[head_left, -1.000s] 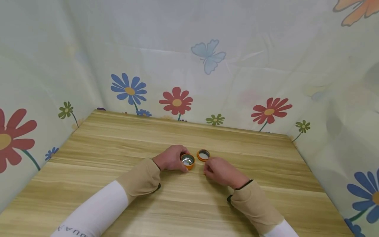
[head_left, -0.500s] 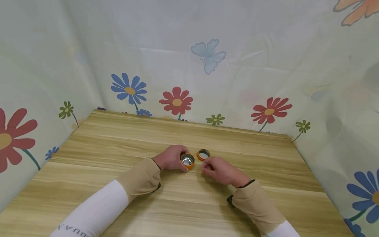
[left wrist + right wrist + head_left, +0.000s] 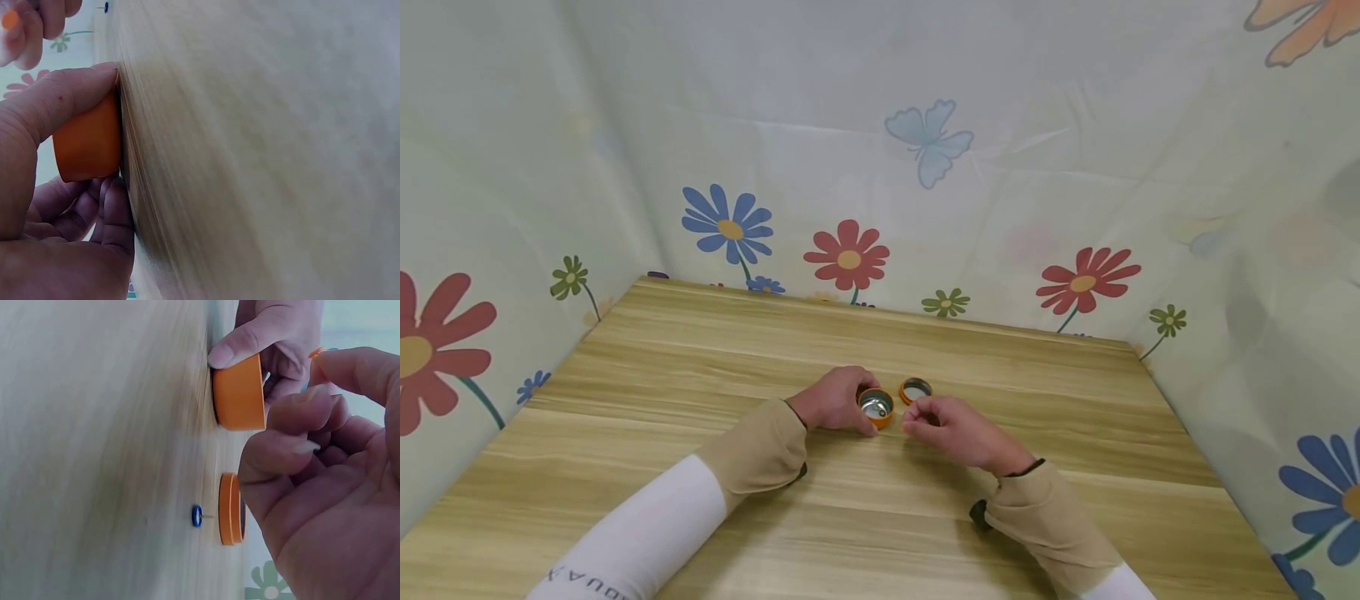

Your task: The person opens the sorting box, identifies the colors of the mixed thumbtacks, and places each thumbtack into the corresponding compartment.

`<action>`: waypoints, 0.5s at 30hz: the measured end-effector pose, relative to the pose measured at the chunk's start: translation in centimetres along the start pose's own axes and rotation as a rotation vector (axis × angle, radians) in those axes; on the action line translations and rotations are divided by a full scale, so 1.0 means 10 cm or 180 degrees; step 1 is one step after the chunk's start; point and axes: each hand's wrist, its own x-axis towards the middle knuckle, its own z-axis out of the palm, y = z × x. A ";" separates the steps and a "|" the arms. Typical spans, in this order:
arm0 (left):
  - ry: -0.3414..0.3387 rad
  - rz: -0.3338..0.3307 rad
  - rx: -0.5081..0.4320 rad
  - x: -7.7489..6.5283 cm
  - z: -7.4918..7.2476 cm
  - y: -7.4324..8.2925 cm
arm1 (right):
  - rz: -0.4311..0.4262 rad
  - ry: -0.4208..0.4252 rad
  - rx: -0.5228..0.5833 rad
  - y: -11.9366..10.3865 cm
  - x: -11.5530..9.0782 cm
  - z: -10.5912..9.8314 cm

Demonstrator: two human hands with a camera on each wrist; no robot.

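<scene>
My left hand grips an open, round orange tin, which stands upright on the table. In the left wrist view its thumb lies along the tin. The tin's inside is shiny metal, with a small dark thing in it too tiny to make out. Just right of the tin, my right hand pinches a small orange thumbtack at its fingertips, above the table. Only the edge of that thumbtack shows in the right wrist view. The orange lid lies inside-up behind the right hand.
A blue thumbtack lies on the table beside the lid, its pin pointing up. The wood-grain table reaches back to a wall cloth printed with flowers and a butterfly, which also encloses both sides.
My right hand has moved a little left and up towards the tin, holding the orange thumbtack. The left hand, tin and lid stay where they were.
</scene>
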 end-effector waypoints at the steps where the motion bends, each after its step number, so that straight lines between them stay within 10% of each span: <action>1: 0.0007 0.0005 0.0001 0.00 0.00 0.00 | 0.0008 -0.0021 0.0097 0.00 0.00 0.00; 15: 0.0008 0.0045 0.0017 0.01 0.01 -0.03 | 0.0094 -0.0308 0.1301 0.00 -0.02 0.05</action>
